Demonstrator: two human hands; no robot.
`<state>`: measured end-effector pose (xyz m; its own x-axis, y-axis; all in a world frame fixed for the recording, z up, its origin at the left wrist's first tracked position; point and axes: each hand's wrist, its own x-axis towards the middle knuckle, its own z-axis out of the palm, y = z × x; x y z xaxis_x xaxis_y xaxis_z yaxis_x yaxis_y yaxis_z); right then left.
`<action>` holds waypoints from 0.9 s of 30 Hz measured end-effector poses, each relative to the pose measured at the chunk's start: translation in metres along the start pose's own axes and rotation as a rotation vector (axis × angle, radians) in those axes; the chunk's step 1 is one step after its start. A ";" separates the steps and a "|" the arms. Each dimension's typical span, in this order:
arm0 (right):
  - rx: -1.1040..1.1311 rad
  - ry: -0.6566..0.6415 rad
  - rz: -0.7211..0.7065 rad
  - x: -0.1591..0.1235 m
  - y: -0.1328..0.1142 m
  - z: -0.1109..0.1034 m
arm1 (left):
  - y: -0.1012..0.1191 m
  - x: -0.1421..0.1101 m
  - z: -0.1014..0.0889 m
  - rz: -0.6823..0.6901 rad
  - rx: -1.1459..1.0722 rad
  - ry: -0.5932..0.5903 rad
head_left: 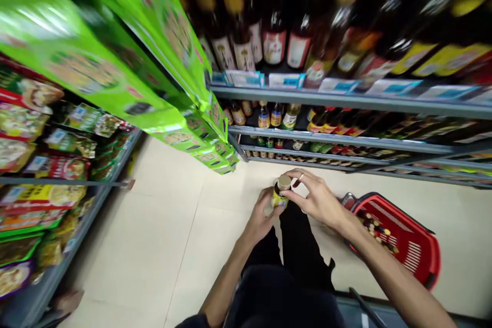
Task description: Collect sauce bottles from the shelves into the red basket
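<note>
Head camera, just right of the center of the frame: a small jar [280,200] with a yellow label is off the shelves [338,98] and up in the person's hands, above the dark-clad legs [303,246]. The left hand [260,219] is closed around its body from the left side of the picture. The right hand [318,196], a ring on one finger, brings its thumb and fingertips to the pale lid [284,182]; whether they grip it or only touch it, I cannot tell.

As for how far things are along, the lid is on, and nothing shows it loosened. The jar is well apart from the red basket [433,261] at the lower right of the frame, so it is neither set down there nor back among the bottles [270,117] above. Several small goods [378,230] lie in that basket, so some gathering looks done, though I judge that only from how they lie; they are too small to identify. What remains for this jar cannot be read from the view, and its label is too blurred to make out.
</note>
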<state>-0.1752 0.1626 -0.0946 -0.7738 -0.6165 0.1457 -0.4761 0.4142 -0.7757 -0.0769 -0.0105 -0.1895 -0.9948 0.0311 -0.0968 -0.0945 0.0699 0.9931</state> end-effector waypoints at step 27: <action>-0.387 0.296 -0.521 0.186 0.252 0.226 | -0.317 0.248 -0.115 0.609 0.395 0.643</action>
<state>-0.3443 0.0013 -0.4014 -0.4600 -0.6140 0.6414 -0.8866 0.3573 -0.2938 -0.2975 -0.1396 -0.5204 -0.7110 -0.3703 0.5979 0.3464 0.5554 0.7560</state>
